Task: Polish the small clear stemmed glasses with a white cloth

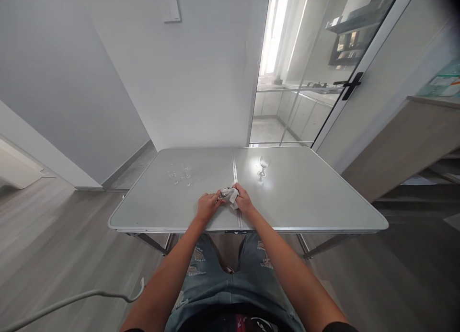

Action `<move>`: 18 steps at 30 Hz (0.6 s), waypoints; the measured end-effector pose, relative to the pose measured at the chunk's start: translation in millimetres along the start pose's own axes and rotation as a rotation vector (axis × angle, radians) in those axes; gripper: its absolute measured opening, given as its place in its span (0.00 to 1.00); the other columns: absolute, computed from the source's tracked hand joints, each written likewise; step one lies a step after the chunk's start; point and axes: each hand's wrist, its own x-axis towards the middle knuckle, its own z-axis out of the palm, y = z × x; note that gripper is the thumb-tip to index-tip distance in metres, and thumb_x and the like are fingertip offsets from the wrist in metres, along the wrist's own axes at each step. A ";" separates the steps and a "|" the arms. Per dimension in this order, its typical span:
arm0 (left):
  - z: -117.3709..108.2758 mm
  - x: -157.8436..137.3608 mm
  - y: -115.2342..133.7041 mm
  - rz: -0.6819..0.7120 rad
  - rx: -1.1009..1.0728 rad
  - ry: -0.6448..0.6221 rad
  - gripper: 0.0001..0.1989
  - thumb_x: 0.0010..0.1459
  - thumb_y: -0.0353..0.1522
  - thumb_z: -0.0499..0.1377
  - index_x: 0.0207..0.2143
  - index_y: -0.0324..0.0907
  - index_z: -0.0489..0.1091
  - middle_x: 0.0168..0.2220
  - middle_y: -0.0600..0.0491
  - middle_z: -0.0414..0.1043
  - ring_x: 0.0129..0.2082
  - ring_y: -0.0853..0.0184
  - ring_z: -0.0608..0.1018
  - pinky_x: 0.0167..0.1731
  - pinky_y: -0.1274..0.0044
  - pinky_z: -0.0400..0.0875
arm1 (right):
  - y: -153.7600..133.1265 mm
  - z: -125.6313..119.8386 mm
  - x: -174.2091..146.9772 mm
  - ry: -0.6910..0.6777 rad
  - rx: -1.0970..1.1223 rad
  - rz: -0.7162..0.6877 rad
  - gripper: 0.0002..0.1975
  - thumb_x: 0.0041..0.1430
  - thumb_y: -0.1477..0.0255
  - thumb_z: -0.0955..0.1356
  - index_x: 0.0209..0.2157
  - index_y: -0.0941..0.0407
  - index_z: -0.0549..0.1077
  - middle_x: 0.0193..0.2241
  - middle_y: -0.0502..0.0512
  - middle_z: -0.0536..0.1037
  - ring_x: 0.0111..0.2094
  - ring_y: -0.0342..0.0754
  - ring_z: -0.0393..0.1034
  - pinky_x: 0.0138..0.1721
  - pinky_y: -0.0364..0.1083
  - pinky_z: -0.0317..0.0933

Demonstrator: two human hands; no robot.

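Observation:
Near the front middle of the table, my left hand [208,205] is closed on a clear glass [223,193]; its full shape is hidden by the fingers and a cloth. My right hand [245,200] grips a crumpled white cloth [233,198], possibly tissue, and presses it against that glass. Beyond my right hand, a stemmed wine glass [264,164] stands upright on the table. Off to the left, small clear stemmed glasses [187,174] stand close together, faint against the pale surface, so I cannot tell exactly how many.
The pale folding table [305,198] has a metal rim and a centre seam. A wall [201,83] rises behind it. At the back right is a glass door [309,59] with a black handle [349,85]. A grey cable [97,292] hangs at lower left.

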 end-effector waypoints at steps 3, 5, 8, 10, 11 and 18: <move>-1.2 0.2 1.8 -0.011 0.026 -0.002 0.23 0.64 0.42 0.62 0.57 0.42 0.72 0.39 0.47 0.82 0.37 0.62 0.81 0.37 0.73 0.62 | 1.5 0.5 1.3 0.002 -0.001 0.020 0.04 0.49 0.74 0.64 0.27 0.53 0.62 0.24 0.47 0.64 0.28 0.45 0.56 0.31 0.43 0.52; -3.4 0.4 3.4 -0.016 0.025 -0.004 0.22 0.64 0.42 0.62 0.57 0.43 0.72 0.39 0.47 0.82 0.37 0.62 0.81 0.37 0.73 0.62 | 2.2 -0.2 1.9 0.009 0.023 0.026 0.04 0.48 0.74 0.65 0.27 0.53 0.62 0.24 0.47 0.65 0.28 0.45 0.56 0.31 0.43 0.52; -6.5 0.8 5.1 -0.005 0.001 -0.006 0.22 0.64 0.41 0.62 0.57 0.44 0.72 0.39 0.47 0.82 0.38 0.62 0.81 0.37 0.73 0.62 | 2.5 -2.7 2.0 0.019 0.109 0.025 0.06 0.47 0.73 0.65 0.25 0.53 0.61 0.23 0.47 0.62 0.27 0.44 0.54 0.30 0.43 0.51; -7.2 1.0 5.4 0.008 -0.014 0.000 0.22 0.64 0.41 0.62 0.57 0.43 0.72 0.39 0.47 0.82 0.37 0.63 0.81 0.37 0.73 0.62 | 1.4 -4.4 1.1 0.027 0.172 0.025 0.07 0.46 0.74 0.65 0.25 0.52 0.60 0.23 0.46 0.60 0.27 0.44 0.53 0.29 0.43 0.50; -7.0 1.1 5.4 0.013 -0.019 0.006 0.22 0.64 0.41 0.62 0.57 0.43 0.72 0.38 0.47 0.82 0.37 0.63 0.81 0.36 0.74 0.62 | 0.4 -4.9 0.5 0.029 0.199 0.027 0.08 0.46 0.73 0.66 0.26 0.52 0.60 0.23 0.46 0.60 0.26 0.44 0.52 0.29 0.43 0.50; -3.7 -0.3 3.1 -0.003 -0.015 0.057 0.21 0.65 0.41 0.60 0.57 0.42 0.72 0.36 0.46 0.82 0.34 0.64 0.80 0.36 0.74 0.62 | -5.2 0.0 -3.4 0.051 0.112 -0.010 0.08 0.49 0.72 0.66 0.30 0.52 0.61 0.26 0.46 0.62 0.29 0.45 0.55 0.31 0.42 0.53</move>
